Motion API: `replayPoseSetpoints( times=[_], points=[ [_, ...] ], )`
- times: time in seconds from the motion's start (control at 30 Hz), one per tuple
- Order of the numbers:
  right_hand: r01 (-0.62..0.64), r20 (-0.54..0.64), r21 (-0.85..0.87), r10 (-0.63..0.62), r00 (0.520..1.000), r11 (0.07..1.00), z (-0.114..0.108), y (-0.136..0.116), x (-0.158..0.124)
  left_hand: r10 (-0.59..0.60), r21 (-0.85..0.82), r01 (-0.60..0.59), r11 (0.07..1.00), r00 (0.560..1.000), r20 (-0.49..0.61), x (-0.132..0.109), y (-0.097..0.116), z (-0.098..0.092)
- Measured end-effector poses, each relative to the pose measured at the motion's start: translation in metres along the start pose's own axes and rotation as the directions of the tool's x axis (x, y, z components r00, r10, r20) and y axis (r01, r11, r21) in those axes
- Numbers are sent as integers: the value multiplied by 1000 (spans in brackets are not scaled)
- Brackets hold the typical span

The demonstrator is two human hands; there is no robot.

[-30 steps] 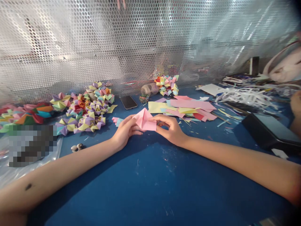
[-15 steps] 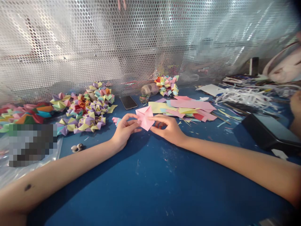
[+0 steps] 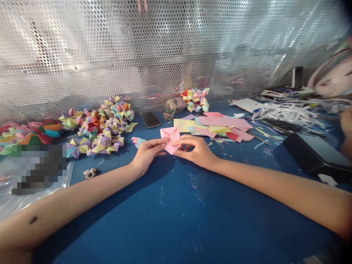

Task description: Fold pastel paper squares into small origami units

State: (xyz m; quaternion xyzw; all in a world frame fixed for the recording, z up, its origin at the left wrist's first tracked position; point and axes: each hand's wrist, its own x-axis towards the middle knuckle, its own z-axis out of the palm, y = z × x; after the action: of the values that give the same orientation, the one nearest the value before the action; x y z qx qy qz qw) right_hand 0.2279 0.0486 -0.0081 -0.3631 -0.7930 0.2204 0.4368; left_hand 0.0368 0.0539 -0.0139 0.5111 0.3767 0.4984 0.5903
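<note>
A small square of pink origami paper [image 3: 171, 132] with crease lines is held up above the blue table [image 3: 154, 223]. My left hand [image 3: 147, 154] pinches its left side, thumb and forefinger closed on the paper. From the right, my right hand [image 3: 196, 148] grips the opposite edge between thumb and fingers. Small folded pink and light blue pieces [image 3: 138, 141] lie just beyond my left hand. Behind my right hand spreads a pile of coloured paper strips [image 3: 220, 126] in pink, yellow and blue.
Folded-paper clusters [image 3: 103, 126] line the left back, near a phone [image 3: 150, 120]. Another paper ball [image 3: 195, 99] stands by the perforated metal screen [image 3: 165, 47]. At right are white shredded strips [image 3: 286, 113] and a black box-like device [image 3: 316, 154]. Part of another person's arm [image 3: 346, 132] shows at the right edge.
The pink paper has turned slightly and dipped a little. My left fingers have moved from its edge further onto its face. My right hand has barely shifted.
</note>
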Motion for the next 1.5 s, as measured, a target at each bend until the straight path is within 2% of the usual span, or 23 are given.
replayPoseSetpoints(
  times=[0.2, 0.43, 0.63, 0.77, 1.13, 1.33, 1.5],
  points=[
    [-17, -77, -8, 16, 997, 1000, 0, 0, 1, -5, 15, 4, 1000, 1000, 7, -1, 0, 0],
    [-97, -131, 74, 107, 986, 992, 0, 1, 3, 22, 6, -23, 1000, 990, 141, -2, -3, -2],
    [-121, -93, 143, 135, 986, 982, 1, 1, 3, 43, 108, -52, 993, 996, 81, -3, -3, 1],
    [-166, -114, 189, 190, 975, 968, 2, 1, 2, 37, 89, -42, 995, 998, 54, -2, -2, 2],
    [-125, -147, 226, 161, 976, 966, 3, -3, -3, 50, 21, -51, 998, 998, 39, -1, -1, 1],
    [-171, -139, 198, 201, 970, 965, 2, 1, -2, 36, 40, -38, 998, 999, 31, -2, -1, 3],
    [-172, -140, 286, 219, 966, 943, 2, 3, 0, 48, 64, -51, 997, 998, 45, -4, 0, 4]
  ],
)
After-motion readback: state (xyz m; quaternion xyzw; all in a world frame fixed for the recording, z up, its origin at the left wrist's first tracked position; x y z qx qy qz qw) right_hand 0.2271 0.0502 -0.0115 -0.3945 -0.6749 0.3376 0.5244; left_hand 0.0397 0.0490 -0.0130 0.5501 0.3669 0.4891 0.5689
